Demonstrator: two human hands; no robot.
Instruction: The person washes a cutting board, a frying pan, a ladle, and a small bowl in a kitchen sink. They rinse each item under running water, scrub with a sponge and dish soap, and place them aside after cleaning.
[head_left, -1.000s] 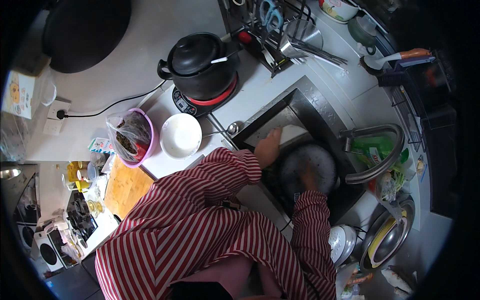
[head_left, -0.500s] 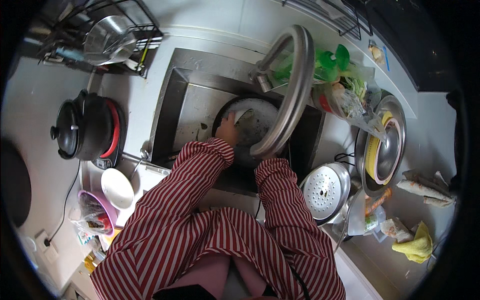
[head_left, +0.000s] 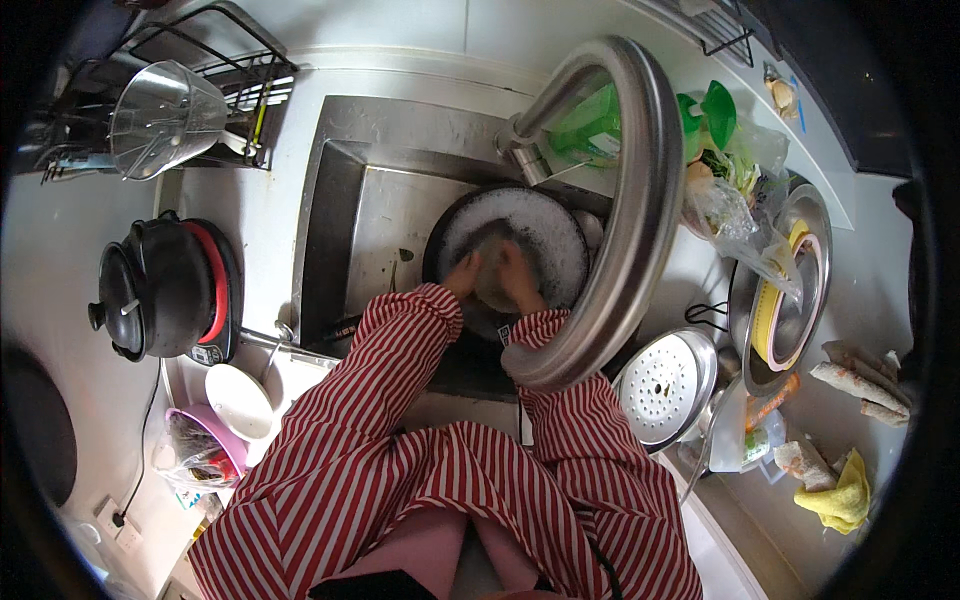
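A black wok-like pan [head_left: 573, 235] sits in the steel sink [head_left: 343, 215], filled with water and pale foam. Both my hands are over the pan, slightly smeared by motion. My left hand [head_left: 462, 276] has its fingers bent against the left side of a round, greyish-brown thing [head_left: 491, 272], too blurred to name. On its other side my right hand [head_left: 517, 278] grips it, fingers curled. The thing is level with the foam or just above it. The faucet's end hides part of my right sleeve.
A thick curved faucet [head_left: 655, 190] arches over the sink's right side. Green bottles [head_left: 600, 125] and bagged vegetables [head_left: 735, 205] stand behind it. To the right are a perforated steamer plate [head_left: 660, 388] and a steel basin [head_left: 748, 345]. A black pot [head_left: 165, 290] stands at the left.
My right hand has come out from behind the faucet to meet my left over the pan. The white-edged thing near my left hand is no longer seen as such. The whole view has shifted slightly.
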